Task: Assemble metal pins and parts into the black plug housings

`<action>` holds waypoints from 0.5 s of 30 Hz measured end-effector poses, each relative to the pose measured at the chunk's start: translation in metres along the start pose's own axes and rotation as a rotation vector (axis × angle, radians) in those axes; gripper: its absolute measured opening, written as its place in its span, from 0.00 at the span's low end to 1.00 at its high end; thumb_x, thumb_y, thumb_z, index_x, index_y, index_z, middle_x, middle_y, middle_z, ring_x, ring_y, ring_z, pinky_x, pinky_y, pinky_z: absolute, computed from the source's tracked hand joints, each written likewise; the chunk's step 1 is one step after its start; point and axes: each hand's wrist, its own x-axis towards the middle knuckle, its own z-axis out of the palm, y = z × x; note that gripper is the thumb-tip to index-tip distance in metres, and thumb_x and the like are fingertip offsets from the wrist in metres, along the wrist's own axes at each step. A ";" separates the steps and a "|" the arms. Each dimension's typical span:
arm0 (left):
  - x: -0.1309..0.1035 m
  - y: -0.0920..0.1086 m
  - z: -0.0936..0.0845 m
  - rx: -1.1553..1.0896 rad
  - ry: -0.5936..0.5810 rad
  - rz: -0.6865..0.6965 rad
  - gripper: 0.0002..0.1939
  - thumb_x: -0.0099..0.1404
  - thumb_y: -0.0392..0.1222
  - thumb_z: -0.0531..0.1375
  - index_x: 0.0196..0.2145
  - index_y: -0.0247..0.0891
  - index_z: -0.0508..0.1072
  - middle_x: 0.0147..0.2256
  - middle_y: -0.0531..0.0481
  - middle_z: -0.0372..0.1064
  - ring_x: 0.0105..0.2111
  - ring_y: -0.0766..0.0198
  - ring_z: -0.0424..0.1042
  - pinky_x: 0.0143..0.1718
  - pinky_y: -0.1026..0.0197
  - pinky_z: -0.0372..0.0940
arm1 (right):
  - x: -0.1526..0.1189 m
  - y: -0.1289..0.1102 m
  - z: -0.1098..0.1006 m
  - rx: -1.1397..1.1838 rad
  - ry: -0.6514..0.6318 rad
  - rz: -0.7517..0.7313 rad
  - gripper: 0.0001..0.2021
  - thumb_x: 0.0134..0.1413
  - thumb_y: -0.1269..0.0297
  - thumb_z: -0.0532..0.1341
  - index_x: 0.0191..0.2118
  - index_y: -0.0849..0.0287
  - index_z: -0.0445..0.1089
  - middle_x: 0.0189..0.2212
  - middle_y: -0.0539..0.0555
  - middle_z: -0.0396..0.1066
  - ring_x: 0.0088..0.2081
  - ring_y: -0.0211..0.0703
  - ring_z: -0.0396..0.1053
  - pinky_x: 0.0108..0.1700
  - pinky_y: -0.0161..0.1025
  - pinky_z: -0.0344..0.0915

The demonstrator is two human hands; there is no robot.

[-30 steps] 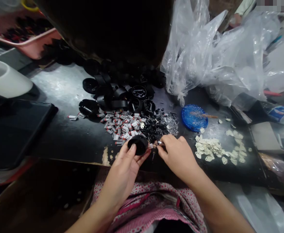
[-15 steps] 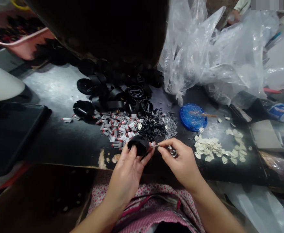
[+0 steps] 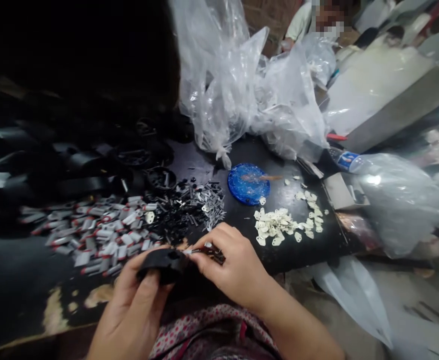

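My left hand (image 3: 131,305) is closed around a black round plastic housing (image 3: 161,265), thumb inside its open rim. A small white piece (image 3: 186,252) sticks out at the housing's right side. Against it my right hand (image 3: 234,265) pinches a thin coil spring (image 3: 195,250) between thumb and forefinger. A shiny metal tool (image 3: 215,253) is also tucked in the right hand's fingers; its kind is mostly hidden. Beyond the hands lie a heap of grey cylinders with red ends (image 3: 110,240) and a pile of small dark springs and grey pins (image 3: 189,205).
A blue lid (image 3: 247,185) with grease and a wooden stick lies right of the pins. Cream-coloured flat tabs (image 3: 277,225) are spread nearby. Clear plastic bags (image 3: 219,85) stand behind. More black housings (image 3: 80,165) crowd the back left. A person's sleeve (image 3: 298,25) shows far off.
The view has swung to the right and closer to the bench. The housing is turned with its opening more toward me; both hands keep hold, the spring still at the white piece.
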 end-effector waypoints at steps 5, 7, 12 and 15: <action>0.006 -0.001 0.005 0.051 -0.091 -0.028 0.20 0.51 0.57 0.70 0.41 0.51 0.76 0.43 0.53 0.78 0.48 0.54 0.75 0.43 0.69 0.72 | -0.001 0.018 -0.031 -0.203 0.080 -0.090 0.03 0.59 0.66 0.62 0.35 0.57 0.71 0.32 0.49 0.73 0.35 0.38 0.69 0.42 0.38 0.60; 0.008 -0.002 0.006 0.086 -0.138 0.014 0.19 0.54 0.57 0.68 0.42 0.51 0.75 0.39 0.53 0.79 0.41 0.55 0.78 0.39 0.65 0.75 | 0.006 0.035 -0.054 -0.328 0.256 0.007 0.05 0.62 0.63 0.61 0.36 0.57 0.71 0.32 0.50 0.73 0.35 0.39 0.68 0.40 0.38 0.60; 0.012 -0.004 0.000 0.269 -0.215 0.083 0.19 0.61 0.56 0.64 0.47 0.50 0.72 0.42 0.53 0.77 0.40 0.59 0.76 0.41 0.65 0.73 | 0.030 0.079 -0.098 -0.636 0.351 0.174 0.05 0.59 0.65 0.62 0.34 0.59 0.71 0.32 0.54 0.72 0.33 0.44 0.68 0.37 0.40 0.57; 0.013 -0.005 -0.003 0.306 -0.209 0.082 0.20 0.62 0.56 0.63 0.49 0.50 0.70 0.41 0.55 0.76 0.40 0.62 0.75 0.42 0.68 0.71 | 0.038 0.091 -0.098 -0.666 0.327 0.153 0.04 0.59 0.65 0.61 0.35 0.59 0.72 0.35 0.55 0.74 0.36 0.46 0.69 0.40 0.42 0.56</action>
